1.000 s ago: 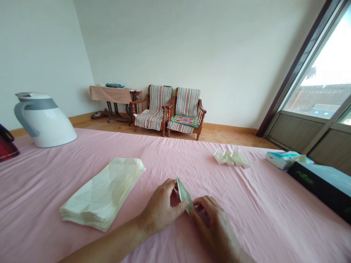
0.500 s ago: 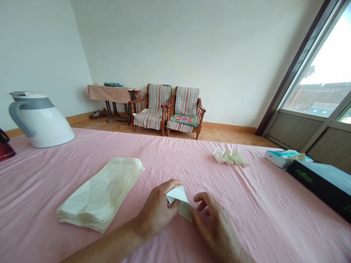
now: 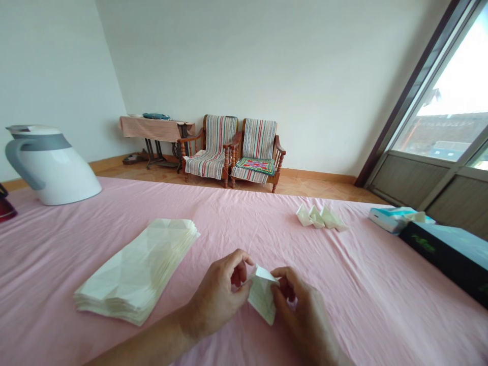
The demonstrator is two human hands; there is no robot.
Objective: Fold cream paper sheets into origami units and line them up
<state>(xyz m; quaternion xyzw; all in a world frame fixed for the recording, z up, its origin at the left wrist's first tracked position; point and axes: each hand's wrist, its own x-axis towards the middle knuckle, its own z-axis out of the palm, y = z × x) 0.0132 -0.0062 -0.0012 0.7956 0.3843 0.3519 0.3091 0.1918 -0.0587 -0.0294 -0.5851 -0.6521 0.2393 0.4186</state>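
Between my two hands is a small piece of folded pale paper [image 3: 262,295], tilted, with a folded flap at its top. My left hand [image 3: 223,284] pinches its left edge between thumb and fingers. On the opposite edge, my right hand [image 3: 299,302] grips the paper with thumb and forefinger. A thick stack of creased pale paper sheets [image 3: 137,269] lies to the left of my hands. Beyond them, to the right, a short row of folded paper pieces [image 3: 320,217] sits on the pink cloth [image 3: 236,218].
A white and grey jug [image 3: 57,168] stands at the back left, beside a partly seen red object [image 3: 6,208]. On the right are a tissue box [image 3: 389,221] and a black box [image 3: 442,254]. Two wooden chairs [image 3: 255,142] stand by the far wall.
The folded paper has turned and its lower part now points down. My right hand has closed on its right edge; my left has shifted its grip to the left edge.
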